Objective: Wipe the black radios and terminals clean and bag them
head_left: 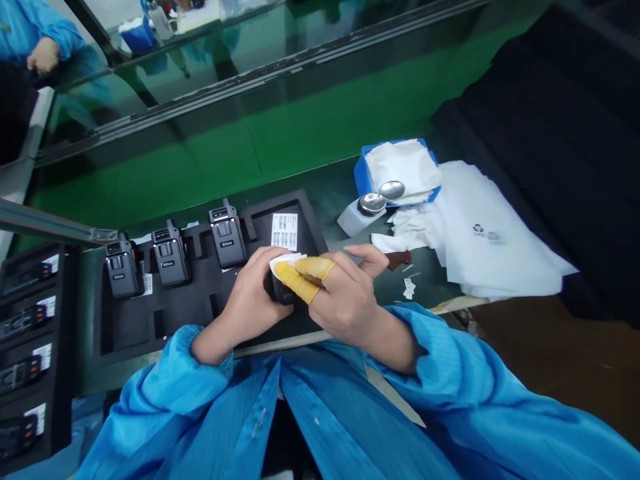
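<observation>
My left hand (250,300) is wrapped around a small black radio (280,292), which is mostly hidden between my hands. My right hand (340,293) wears yellow finger cots on two fingers and presses a white cloth (285,261) against the radio's top. Both hands hover over a black foam tray (200,313). Three black radios (170,257) stand upright in its slots to the left. A white barcode label (285,231) lies in the empty slot just behind my hands.
A blue box of white wipes (400,167) and a white dispenser bottle with a metal cap (371,205) stand at the right, beside white plastic bags (490,233). Another black tray (30,347) of devices lies far left. A green conveyor (300,133) runs behind. Another person's hand (44,55) shows top left.
</observation>
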A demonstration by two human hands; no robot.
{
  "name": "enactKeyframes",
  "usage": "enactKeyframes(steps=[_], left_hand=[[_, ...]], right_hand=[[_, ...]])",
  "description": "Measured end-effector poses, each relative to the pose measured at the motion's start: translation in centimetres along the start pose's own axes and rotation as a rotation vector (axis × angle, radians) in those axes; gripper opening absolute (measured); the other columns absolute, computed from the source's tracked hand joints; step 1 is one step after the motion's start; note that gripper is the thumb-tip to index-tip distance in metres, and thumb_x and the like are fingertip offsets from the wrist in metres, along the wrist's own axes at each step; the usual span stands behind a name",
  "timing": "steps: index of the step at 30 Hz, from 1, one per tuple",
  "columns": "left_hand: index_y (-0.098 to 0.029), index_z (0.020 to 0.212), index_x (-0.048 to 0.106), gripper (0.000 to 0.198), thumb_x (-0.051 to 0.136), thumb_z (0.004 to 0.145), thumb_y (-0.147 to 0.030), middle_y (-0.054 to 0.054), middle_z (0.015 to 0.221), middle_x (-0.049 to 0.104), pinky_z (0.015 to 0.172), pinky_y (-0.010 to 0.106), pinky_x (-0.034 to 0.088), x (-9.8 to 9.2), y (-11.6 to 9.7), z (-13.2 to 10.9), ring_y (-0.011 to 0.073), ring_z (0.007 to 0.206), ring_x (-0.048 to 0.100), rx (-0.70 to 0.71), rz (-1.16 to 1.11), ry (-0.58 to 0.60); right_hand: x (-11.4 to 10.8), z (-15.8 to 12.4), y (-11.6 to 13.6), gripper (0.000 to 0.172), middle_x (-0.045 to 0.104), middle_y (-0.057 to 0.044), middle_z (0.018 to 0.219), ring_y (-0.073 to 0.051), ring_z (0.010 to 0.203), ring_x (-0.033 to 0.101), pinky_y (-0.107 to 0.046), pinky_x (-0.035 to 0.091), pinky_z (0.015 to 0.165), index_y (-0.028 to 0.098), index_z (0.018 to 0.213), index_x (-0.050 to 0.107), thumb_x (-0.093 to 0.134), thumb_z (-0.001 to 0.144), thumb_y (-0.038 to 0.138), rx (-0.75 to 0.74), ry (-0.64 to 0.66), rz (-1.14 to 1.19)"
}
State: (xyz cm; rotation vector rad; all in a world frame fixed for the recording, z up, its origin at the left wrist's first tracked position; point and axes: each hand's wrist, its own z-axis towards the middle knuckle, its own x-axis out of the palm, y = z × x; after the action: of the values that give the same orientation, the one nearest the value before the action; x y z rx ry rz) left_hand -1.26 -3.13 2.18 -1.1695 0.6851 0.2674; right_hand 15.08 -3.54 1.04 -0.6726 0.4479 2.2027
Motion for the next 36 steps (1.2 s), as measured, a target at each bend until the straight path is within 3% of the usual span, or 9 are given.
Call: enactKeyframes(steps=[7, 13, 16, 20, 23, 26, 30, 36], left_hand=[[-0.021, 0.106, 0.053, 0.051, 0.060, 0.058, -0.005, 0.004, 0.106, 0.061, 0.086, 0.035, 0.052, 0.2, -0.2, 0.1, 0.0206, 0.101, 0.061, -0.060, -0.016, -0.005], [-0.020, 0.113, 0.054, 0.052, 0.063, 0.062, -0.011, 0.005, 0.113, 0.061, 0.092, 0.036, 0.050, -0.5, -0.4, 0.5, 0.0215, 0.105, 0.060, -0.112, 0.037, 0.028], [-0.016, 0.125, 0.050, 0.065, 0.071, 0.064, -0.025, 0.010, 0.114, 0.064, 0.094, 0.041, 0.049, -1.1, -0.1, 2.6, 0.0263, 0.105, 0.062, -0.206, 0.137, 0.043], [-0.010, 0.136, 0.042, 0.085, 0.075, 0.065, -0.044, 0.014, 0.103, 0.068, 0.085, 0.043, 0.051, -1.1, 1.2, 7.1, 0.0326, 0.097, 0.065, -0.314, 0.345, 0.004], [-0.004, 0.139, 0.037, 0.086, 0.071, 0.070, -0.043, 0.022, 0.107, 0.064, 0.083, 0.047, 0.051, -0.4, 1.9, 9.9, 0.0381, 0.099, 0.064, -0.383, 0.514, 0.025], [-0.001, 0.142, 0.031, 0.084, 0.068, 0.076, -0.040, 0.030, 0.119, 0.056, 0.083, 0.051, 0.050, 0.3, 1.8, 11.1, 0.0440, 0.103, 0.062, -0.474, 0.609, 0.078], [-0.002, 0.146, 0.022, 0.083, 0.061, 0.084, -0.040, 0.033, 0.128, 0.050, 0.085, 0.051, 0.050, 0.3, 1.2, 9.4, 0.0444, 0.108, 0.060, -0.434, 0.630, 0.116], [-0.005, 0.143, 0.030, 0.071, 0.058, 0.085, -0.035, 0.029, 0.147, 0.036, 0.103, 0.047, 0.043, 0.1, 1.9, 2.5, 0.0373, 0.134, 0.041, -0.205, 0.481, 0.193]], right_hand=[[-0.2, -0.5, -0.1, 0.031, 0.062, 0.004, 0.069, -0.009, 0.071, 0.050, -0.034, 0.028, 0.085, 0.025, 0.074, 0.069, 0.046, 0.086, 0.008, 0.052, -0.049, -0.067], [-0.1, -1.6, -2.2, 0.029, 0.061, 0.000, 0.072, -0.011, 0.068, 0.046, -0.036, 0.028, 0.079, 0.020, 0.064, 0.067, 0.046, 0.074, 0.001, 0.120, -0.052, -0.080], [-0.5, -2.0, -3.6, 0.026, 0.059, -0.002, 0.075, -0.012, 0.068, 0.044, -0.037, 0.026, 0.077, 0.018, 0.062, 0.064, 0.047, 0.066, -0.001, 0.180, -0.040, -0.057], [-1.1, -1.9, -4.9, 0.030, 0.058, -0.001, 0.078, -0.014, 0.071, 0.045, -0.037, 0.025, 0.077, 0.022, 0.071, 0.068, 0.046, 0.066, 0.001, 0.221, -0.021, -0.124], [-1.4, -1.8, -5.4, 0.027, 0.055, -0.002, 0.075, -0.013, 0.070, 0.045, -0.036, 0.026, 0.076, 0.020, 0.065, 0.066, 0.047, 0.067, 0.002, 0.226, 0.000, -0.176], [-1.7, -2.1, -6.1, 0.023, 0.054, -0.002, 0.073, -0.014, 0.070, 0.046, -0.035, 0.026, 0.075, 0.020, 0.062, 0.064, 0.049, 0.068, 0.004, 0.229, 0.024, -0.198], [-2.1, -2.8, -8.6, 0.022, 0.057, -0.003, 0.078, -0.016, 0.073, 0.049, -0.037, 0.025, 0.074, 0.019, 0.071, 0.067, 0.049, 0.071, 0.007, 0.241, 0.033, -0.251], [-0.8, -4.1, -12.9, 0.030, 0.056, -0.004, 0.078, -0.018, 0.075, 0.047, -0.039, 0.021, 0.072, 0.020, 0.080, 0.070, 0.044, 0.070, 0.008, 0.349, 0.096, -0.318]])
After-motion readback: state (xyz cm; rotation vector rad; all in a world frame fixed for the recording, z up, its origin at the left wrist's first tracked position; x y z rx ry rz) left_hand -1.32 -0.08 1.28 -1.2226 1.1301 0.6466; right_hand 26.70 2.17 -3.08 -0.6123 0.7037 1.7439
